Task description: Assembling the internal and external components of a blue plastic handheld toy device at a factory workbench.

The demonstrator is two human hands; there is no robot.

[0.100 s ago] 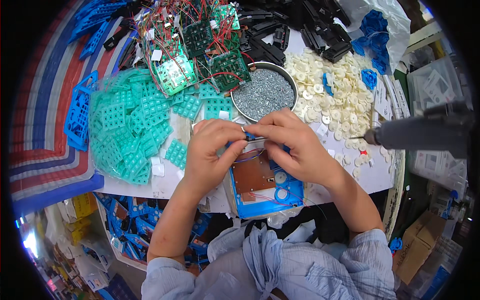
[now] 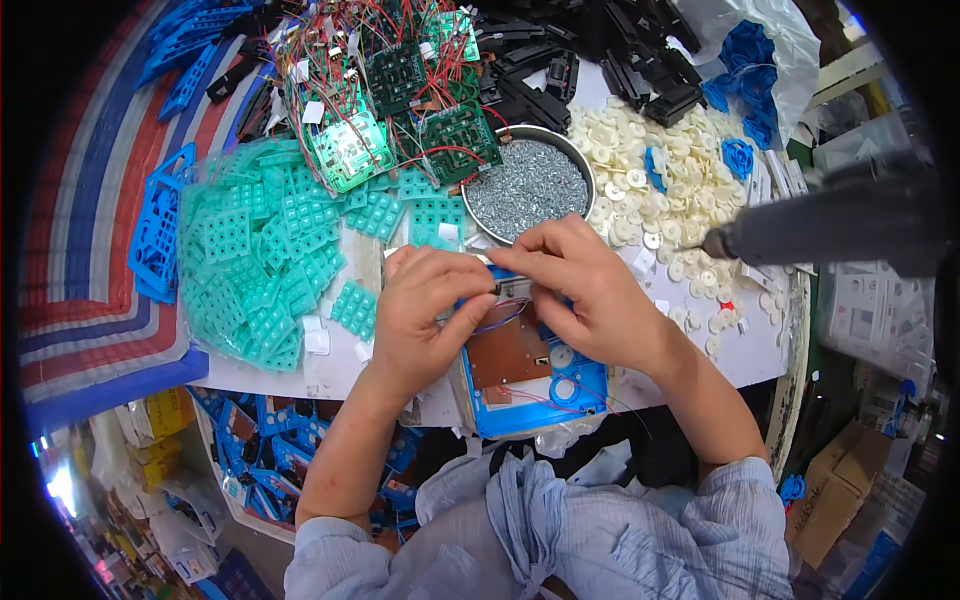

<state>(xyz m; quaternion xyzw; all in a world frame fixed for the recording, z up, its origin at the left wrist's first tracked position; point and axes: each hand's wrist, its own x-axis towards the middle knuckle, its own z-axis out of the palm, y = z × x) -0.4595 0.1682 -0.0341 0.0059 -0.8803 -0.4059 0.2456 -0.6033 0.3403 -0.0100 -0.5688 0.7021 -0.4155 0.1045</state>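
Observation:
A blue plastic case (image 2: 592,385) lies in front of me, with a brown circuit board (image 2: 510,350), thin wires and a white round part inside. At its far left corner my left hand (image 2: 425,305) is closed, thumb and forefinger pinching a small black part (image 2: 496,289) too small to name. My right hand (image 2: 590,290) grips the far right end of the case, its fingertips near the left hand's. The fingers hide much of the case's far edge. Purple wires (image 2: 500,318) loop below the fingertips.
A round metal tin (image 2: 592,185) of screws stands beyond my hands. Turquoise keypads (image 2: 250,250) and green circuit boards (image 2: 350,150) are piled left, cream discs (image 2: 660,190) right, black parts (image 2: 650,60) at the back. A dark power screwdriver (image 2: 830,235) hangs at the right.
My left hand has drawn slightly down from the case's far edge, the small black part in its pinch. The right hand has barely moved. The hanging screwdriver has swung slightly.

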